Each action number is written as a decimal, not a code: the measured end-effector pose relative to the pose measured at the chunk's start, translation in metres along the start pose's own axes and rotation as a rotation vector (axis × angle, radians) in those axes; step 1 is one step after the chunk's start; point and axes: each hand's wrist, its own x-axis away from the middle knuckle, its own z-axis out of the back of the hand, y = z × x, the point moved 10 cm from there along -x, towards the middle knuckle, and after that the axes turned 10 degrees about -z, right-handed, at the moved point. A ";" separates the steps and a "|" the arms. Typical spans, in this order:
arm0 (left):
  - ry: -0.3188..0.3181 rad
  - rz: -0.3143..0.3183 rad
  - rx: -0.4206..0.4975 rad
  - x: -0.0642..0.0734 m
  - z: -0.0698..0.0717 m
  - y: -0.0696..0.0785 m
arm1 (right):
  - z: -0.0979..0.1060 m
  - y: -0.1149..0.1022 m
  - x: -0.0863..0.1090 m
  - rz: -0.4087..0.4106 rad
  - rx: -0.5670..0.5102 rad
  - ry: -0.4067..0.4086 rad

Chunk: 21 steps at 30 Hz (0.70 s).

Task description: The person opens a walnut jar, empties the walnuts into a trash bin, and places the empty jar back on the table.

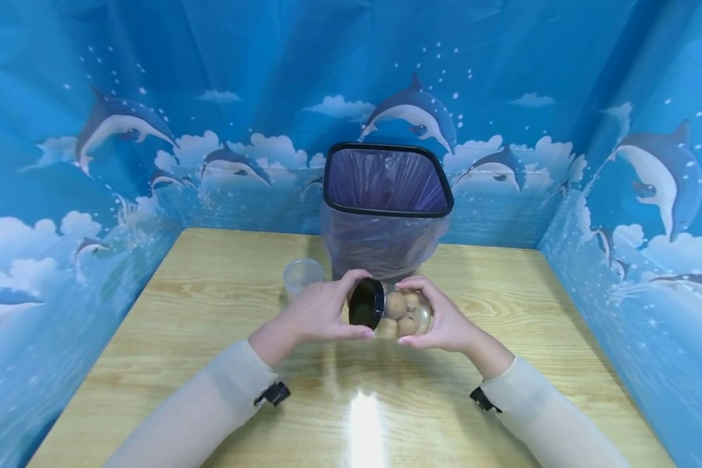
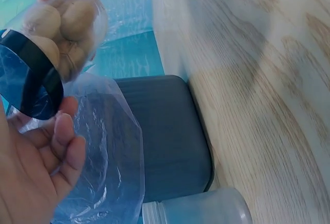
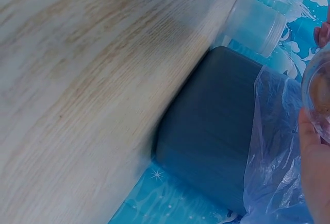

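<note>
A clear plastic jar [image 1: 424,318] lies tilted on its side in the air, its black lid [image 1: 366,304] toward the left. Inside it are several round light-brown balls [image 2: 77,19], walnut-like in look. My left hand [image 1: 320,313] grips the lid end, thumb below and fingers above. At the jar's base, my right hand [image 1: 448,320] holds it between thumb and fingers. The lid is still on the jar in the left wrist view. Only the jar's base and part of the right hand [image 3: 315,170] show in the right wrist view.
Behind the hands stands a dark grey trash bin [image 2: 162,131] with a black rim [image 1: 389,212], lined with a purple plastic bag [image 1: 380,240]. A second clear container [image 1: 303,275] stands left of the bin on the wooden table [image 1: 222,292]. Dolphin-print sheets [image 1: 257,78] enclose the table.
</note>
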 end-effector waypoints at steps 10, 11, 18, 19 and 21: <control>-0.053 0.187 0.049 0.005 -0.006 -0.009 | -0.001 0.005 0.001 -0.009 0.022 -0.006; -0.048 0.194 0.047 0.005 -0.006 -0.009 | -0.001 0.004 0.000 -0.007 0.020 -0.003; -0.002 0.187 0.015 0.007 -0.001 -0.008 | 0.000 0.005 0.000 -0.004 0.015 -0.003; 0.002 0.186 0.020 0.007 -0.001 -0.009 | -0.001 0.005 0.000 -0.005 0.018 -0.006; 0.015 0.170 0.043 0.008 0.001 -0.009 | -0.001 0.004 0.000 -0.007 0.027 -0.012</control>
